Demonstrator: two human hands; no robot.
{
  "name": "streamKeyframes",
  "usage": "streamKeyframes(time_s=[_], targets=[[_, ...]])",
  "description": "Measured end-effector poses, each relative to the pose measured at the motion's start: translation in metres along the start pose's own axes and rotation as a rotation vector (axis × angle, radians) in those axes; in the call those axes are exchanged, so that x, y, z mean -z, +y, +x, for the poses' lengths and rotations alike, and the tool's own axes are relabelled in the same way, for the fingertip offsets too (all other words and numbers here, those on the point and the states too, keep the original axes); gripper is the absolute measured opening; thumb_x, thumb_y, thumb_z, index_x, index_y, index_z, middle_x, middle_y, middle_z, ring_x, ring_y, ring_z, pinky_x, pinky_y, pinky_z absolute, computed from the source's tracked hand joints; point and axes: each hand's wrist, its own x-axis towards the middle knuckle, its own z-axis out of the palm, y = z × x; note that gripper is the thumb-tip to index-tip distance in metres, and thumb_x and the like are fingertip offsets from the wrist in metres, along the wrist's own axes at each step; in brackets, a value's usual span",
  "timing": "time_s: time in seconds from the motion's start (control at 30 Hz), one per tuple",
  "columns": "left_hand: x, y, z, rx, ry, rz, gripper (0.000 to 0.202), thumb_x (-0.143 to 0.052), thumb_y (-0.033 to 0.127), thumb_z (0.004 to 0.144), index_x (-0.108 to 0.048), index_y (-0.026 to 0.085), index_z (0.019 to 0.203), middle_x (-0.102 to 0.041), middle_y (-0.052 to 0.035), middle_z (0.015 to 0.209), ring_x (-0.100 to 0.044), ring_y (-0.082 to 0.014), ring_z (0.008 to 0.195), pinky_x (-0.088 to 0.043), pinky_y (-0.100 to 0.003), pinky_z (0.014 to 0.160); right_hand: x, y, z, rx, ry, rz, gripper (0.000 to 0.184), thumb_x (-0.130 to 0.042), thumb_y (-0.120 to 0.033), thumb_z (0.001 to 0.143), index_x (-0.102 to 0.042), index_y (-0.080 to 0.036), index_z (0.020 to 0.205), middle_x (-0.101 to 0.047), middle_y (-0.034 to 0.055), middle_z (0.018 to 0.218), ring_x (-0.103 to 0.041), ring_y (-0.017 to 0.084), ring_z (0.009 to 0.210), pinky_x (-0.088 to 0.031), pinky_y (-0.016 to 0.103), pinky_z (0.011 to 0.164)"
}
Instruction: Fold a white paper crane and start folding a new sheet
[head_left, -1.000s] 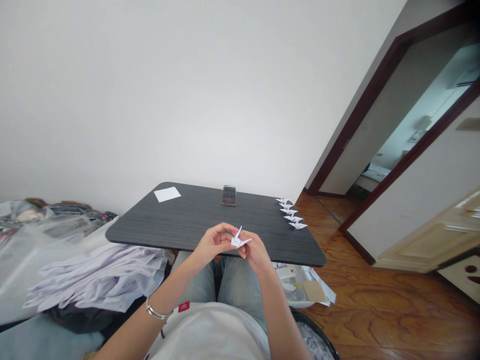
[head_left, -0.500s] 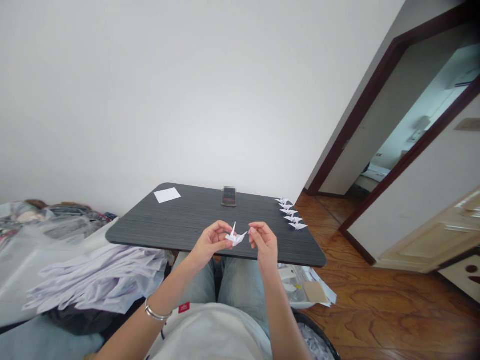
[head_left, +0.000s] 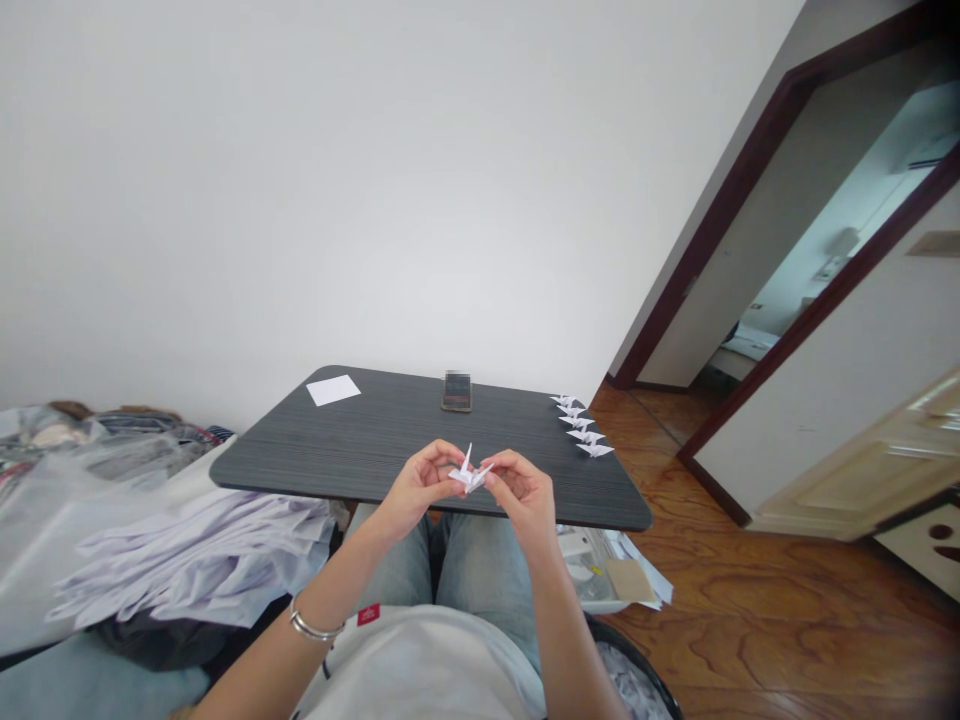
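A small white folded paper crane (head_left: 469, 472) is held between both hands above the near edge of the dark grey table (head_left: 360, 445). My left hand (head_left: 420, 484) pinches the crane's left side; a silver bracelet is on that wrist. My right hand (head_left: 525, 492) pinches its right tip with curled fingers. A row of several finished white paper cranes (head_left: 582, 427) lies along the table's right edge. A blank white paper square (head_left: 333, 389) rests at the far left corner.
A phone (head_left: 457, 392) lies at the table's far middle. A heap of clothes and plastic (head_left: 150, 540) fills the left. Paper scraps and a box (head_left: 615, 580) sit on the wooden floor under the table's right side. An open doorway (head_left: 810, 290) is at right.
My right hand let go of the crane and drew apart half a second ago, then came back and pinched its right tip again. The left hand kept its hold.
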Motion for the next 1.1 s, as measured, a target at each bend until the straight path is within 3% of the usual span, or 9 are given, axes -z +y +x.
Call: streamKeyframes(time_s=[0.3,0.53,0.73,1.1], targets=[[0.003,-0.002,0.000,-0.006,-0.024,0.015,0.028,-0.071,0.011,0.062,-0.054,0.014,0.084,-0.060,0.0000,0.078,-0.058,-0.0087,0.066,-0.047,-0.019,0.062,-0.001,0.003,0.000,0.006,0.038,-0.019,0.010,-0.060,-0.017,0.071,-0.059,-0.019,0.081,-0.062,0.0027,0.073,-0.056,0.015,0.066,-0.041,0.024,0.055],[0.003,-0.001,0.000,0.021,-0.038,-0.002,0.030,-0.072,0.010,0.059,-0.054,0.013,0.083,-0.061,-0.0002,0.077,-0.059,-0.0094,0.067,-0.046,-0.020,0.062,0.005,-0.001,0.001,0.012,-0.043,-0.083,0.010,-0.058,-0.012,0.071,-0.062,-0.019,0.077,-0.062,0.0024,0.073,-0.056,0.014,0.064,-0.043,0.024,0.056],[0.003,0.000,0.000,0.017,-0.073,-0.008,0.030,-0.071,0.007,0.059,-0.054,0.013,0.083,-0.062,0.0004,0.075,-0.059,-0.0084,0.066,-0.045,-0.018,0.061,0.010,0.001,0.003,0.126,-0.126,-0.093,0.011,-0.055,-0.012,0.071,-0.063,-0.019,0.072,-0.059,0.0019,0.072,-0.057,0.014,0.067,-0.045,0.022,0.055],[0.004,0.005,-0.001,0.023,-0.099,0.046,0.029,-0.071,0.008,0.061,-0.055,0.013,0.085,-0.063,0.0004,0.075,-0.058,-0.0072,0.065,-0.044,-0.017,0.062,0.018,-0.008,0.003,0.027,-0.207,-0.208,0.005,-0.059,-0.018,0.073,-0.063,-0.016,0.075,-0.068,0.0036,0.071,-0.065,0.016,0.067,-0.052,0.025,0.063]])
